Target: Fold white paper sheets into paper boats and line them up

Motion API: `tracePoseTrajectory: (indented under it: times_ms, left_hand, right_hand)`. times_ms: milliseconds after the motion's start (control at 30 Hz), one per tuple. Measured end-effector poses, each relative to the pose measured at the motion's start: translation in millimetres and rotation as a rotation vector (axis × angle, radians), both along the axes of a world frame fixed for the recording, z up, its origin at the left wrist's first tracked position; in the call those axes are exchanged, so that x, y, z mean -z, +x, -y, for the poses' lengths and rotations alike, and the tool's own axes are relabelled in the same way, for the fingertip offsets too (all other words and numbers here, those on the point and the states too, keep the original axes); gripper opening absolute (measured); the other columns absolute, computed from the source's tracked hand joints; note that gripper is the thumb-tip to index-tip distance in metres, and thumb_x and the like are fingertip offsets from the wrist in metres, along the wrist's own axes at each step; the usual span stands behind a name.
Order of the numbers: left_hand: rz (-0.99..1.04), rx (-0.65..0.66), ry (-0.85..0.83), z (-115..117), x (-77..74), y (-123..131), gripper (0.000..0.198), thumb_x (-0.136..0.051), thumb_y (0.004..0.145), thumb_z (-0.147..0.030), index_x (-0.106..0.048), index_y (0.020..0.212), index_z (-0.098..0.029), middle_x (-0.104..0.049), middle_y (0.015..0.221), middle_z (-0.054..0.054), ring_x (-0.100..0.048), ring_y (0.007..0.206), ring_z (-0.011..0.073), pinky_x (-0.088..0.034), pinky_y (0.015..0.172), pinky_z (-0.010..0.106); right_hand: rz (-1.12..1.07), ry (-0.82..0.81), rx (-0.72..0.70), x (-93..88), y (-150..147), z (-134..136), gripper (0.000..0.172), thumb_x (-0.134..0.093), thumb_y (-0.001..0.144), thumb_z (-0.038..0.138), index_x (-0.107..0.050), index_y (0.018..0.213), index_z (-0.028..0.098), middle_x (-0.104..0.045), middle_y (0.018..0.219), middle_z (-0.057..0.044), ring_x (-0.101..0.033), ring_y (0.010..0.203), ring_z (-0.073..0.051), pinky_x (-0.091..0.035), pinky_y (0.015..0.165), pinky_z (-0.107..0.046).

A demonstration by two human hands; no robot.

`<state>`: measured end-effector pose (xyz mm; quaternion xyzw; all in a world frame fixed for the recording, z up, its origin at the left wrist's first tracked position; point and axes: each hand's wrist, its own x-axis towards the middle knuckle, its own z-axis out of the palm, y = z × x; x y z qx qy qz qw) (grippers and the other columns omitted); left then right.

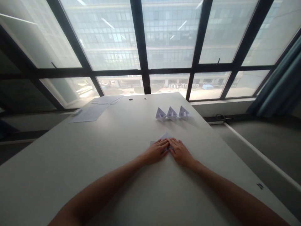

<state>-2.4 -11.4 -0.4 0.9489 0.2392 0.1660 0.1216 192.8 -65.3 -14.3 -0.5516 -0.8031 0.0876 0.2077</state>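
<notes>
A partly folded sheet of white paper (166,135) lies on the white table, its pointed top facing the window. My left hand (157,151) rests flat on its left side, and my right hand (180,152) presses on its right side. Both hands have their fingers stretched out, with the fingertips meeting near the middle of the paper. Much of the sheet is hidden beneath them. Beyond it stand three folded paper boats, the left one (161,114), the middle one (171,113) and the right one (183,112), side by side in a row.
Loose white sheets (90,112) lie at the far left of the table (98,147). A small dark mark (260,186) shows near its right edge. Large windows rise behind the far end, and a blue curtain (278,81) hangs at the right.
</notes>
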Motion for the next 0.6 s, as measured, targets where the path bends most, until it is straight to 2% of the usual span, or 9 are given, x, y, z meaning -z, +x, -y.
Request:
tracePoseTrajectory:
  times_ms: [200, 400, 600]
  left_hand:
    - [-0.103, -0.043, -0.002, 0.3, 1.4, -1.7, 0.056, -0.030, 0.104, -0.042, -0.022, 0.156, -0.024, -0.030, 0.158, 0.005, -0.026, 0.147, 0.0213, -0.021, 0.121, 0.042]
    - [-0.240, -0.097, 0.042, -0.7, -1.4, -6.5, 0.062, -0.021, 0.103, -0.053, -0.015, 0.157, -0.024, -0.017, 0.162, 0.005, -0.011, 0.150, 0.0254, -0.014, 0.120, 0.049]
    - [-0.293, -0.136, 0.069, -4.9, 2.2, -9.9, 0.071, -0.022, 0.100, -0.060, -0.013, 0.157, -0.019, -0.011, 0.162, 0.010, -0.011, 0.150, 0.0270, -0.014, 0.119, 0.048]
  right_hand:
    - [0.090, -0.083, 0.071, 1.1, 1.8, -2.4, 0.060, -0.035, 0.099, 0.039, -0.033, 0.151, 0.009, -0.027, 0.158, -0.013, -0.022, 0.148, -0.024, -0.014, 0.120, -0.045]
    - [0.106, -0.100, 0.082, -1.6, 2.3, -2.2, 0.062, -0.037, 0.098, 0.040, -0.033, 0.151, 0.007, -0.027, 0.158, -0.014, -0.021, 0.148, -0.024, -0.013, 0.120, -0.045]
    - [0.097, -0.086, 0.069, -2.4, 4.4, -2.3, 0.062, -0.040, 0.096, 0.039, -0.036, 0.150, 0.009, -0.029, 0.158, -0.014, -0.023, 0.147, -0.024, -0.014, 0.120, -0.044]
